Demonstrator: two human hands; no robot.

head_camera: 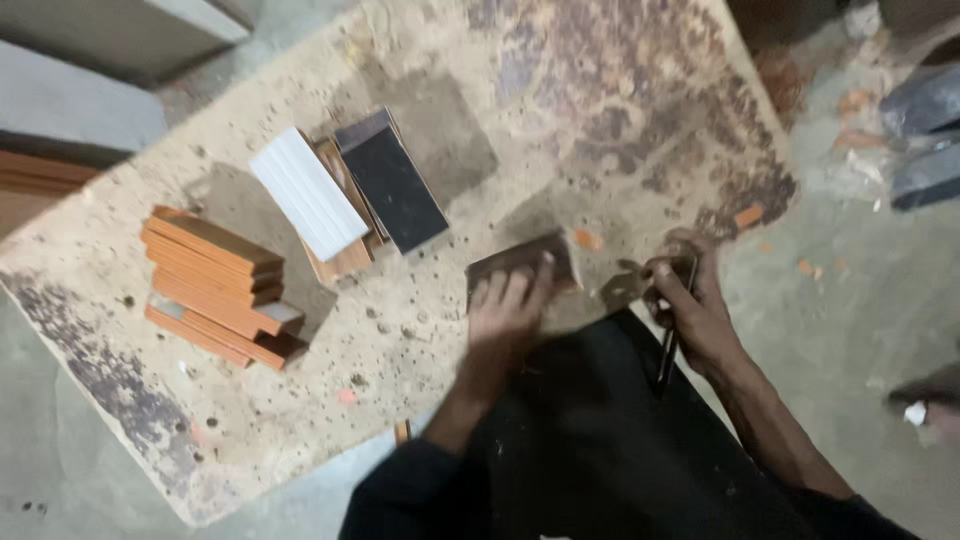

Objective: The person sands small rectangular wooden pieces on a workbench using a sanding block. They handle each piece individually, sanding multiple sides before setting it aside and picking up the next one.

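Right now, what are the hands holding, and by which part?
The left hand presses on the near edge of a dark tile. The right hand grips a thin dark tool near its top.

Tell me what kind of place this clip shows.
Probably a tile-cutting or building work site: a rough, dusty slab as bench, a stack of orange tiles, and a left hand pressing a dark tile.

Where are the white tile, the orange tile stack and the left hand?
white tile [308, 194], head view, middle of its top face
orange tile stack [215, 285], head view, stack's front side
left hand [508, 308], head view, back of hand
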